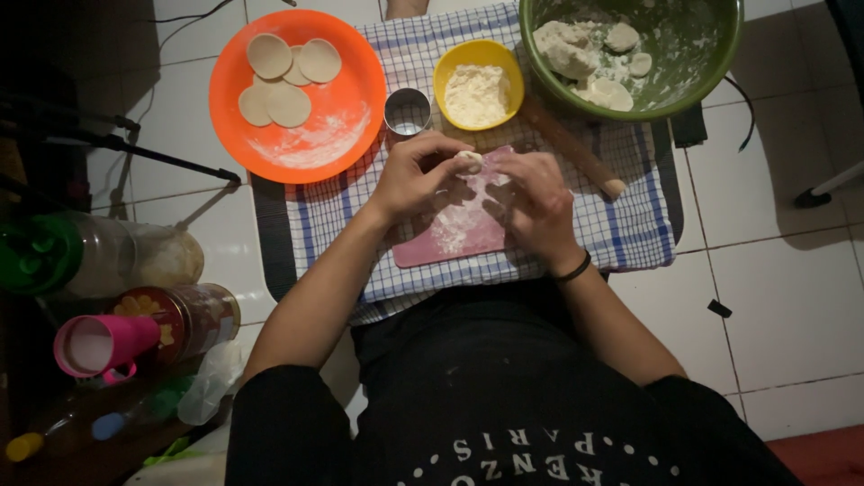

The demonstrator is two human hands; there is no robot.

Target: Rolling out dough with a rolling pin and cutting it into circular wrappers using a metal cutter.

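Dough lump [468,160] between both hands' fingers [447,155]

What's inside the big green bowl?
The green bowl holds lumps of floury white dough and a few small flattened pieces. Flour smears its walls. Its far side is cut off by the picture's edge.

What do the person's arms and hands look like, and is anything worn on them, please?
Both forearms are bare, with black sleeves ending near the elbows. The right hand has a thin black band round its wrist. The left hand wears nothing visible. No gloves.
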